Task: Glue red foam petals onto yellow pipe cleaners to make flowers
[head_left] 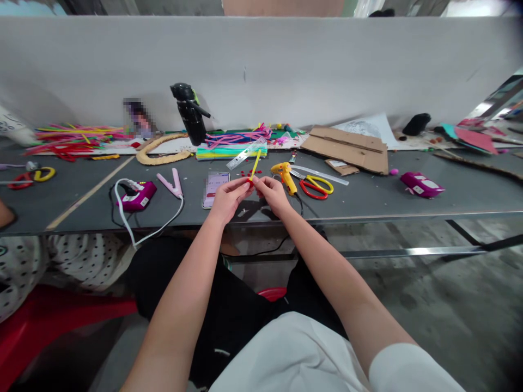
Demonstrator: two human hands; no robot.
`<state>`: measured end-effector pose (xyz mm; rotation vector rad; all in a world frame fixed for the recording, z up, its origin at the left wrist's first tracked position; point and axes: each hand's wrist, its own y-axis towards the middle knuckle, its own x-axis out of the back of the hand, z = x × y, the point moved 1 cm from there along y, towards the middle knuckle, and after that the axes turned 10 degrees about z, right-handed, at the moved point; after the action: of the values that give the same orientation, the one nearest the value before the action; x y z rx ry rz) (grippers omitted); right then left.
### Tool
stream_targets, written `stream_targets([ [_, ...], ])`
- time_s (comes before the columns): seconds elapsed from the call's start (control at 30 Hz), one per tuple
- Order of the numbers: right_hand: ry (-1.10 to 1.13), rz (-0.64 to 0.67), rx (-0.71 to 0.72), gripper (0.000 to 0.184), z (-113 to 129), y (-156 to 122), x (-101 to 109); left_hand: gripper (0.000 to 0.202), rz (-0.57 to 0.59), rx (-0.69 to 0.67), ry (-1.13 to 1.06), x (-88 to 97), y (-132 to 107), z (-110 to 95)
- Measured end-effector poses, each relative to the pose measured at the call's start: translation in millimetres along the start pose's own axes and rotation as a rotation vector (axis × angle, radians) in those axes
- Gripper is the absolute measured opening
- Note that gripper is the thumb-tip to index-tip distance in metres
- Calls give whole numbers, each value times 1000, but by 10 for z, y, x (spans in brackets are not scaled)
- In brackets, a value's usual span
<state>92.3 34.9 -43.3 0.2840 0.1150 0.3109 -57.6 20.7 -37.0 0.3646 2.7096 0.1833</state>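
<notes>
Both my hands meet over the front edge of the grey table (368,196). My left hand (227,197) and my right hand (273,194) pinch the lower end of a yellow pipe cleaner (255,163), which sticks up and away from me. A small red piece sits at the pinch between the fingertips. A phone (215,188) lies just beyond my left hand. A yellow glue gun (286,174) and red-and-yellow scissors (314,186) lie just beyond my right hand.
A black bottle (190,113), stacked coloured sheets (229,151), cardboard pieces (351,147), a clear ruler (245,155) and piles of pipe cleaners (73,139) lie further back. Magenta devices (137,197) (420,184) rest left and right. Another person in dotted clothing (24,261) sits at the left.
</notes>
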Motion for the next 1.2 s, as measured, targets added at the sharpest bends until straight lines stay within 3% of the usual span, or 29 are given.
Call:
stream_targets([
  [0.73,-108,-59,106,45,-65,19,10,30,-2,-41,51,41,1,61],
  [1.2,-163,-60,83,49,-43,12,1,34,-22,-27,87,50,-6,54],
])
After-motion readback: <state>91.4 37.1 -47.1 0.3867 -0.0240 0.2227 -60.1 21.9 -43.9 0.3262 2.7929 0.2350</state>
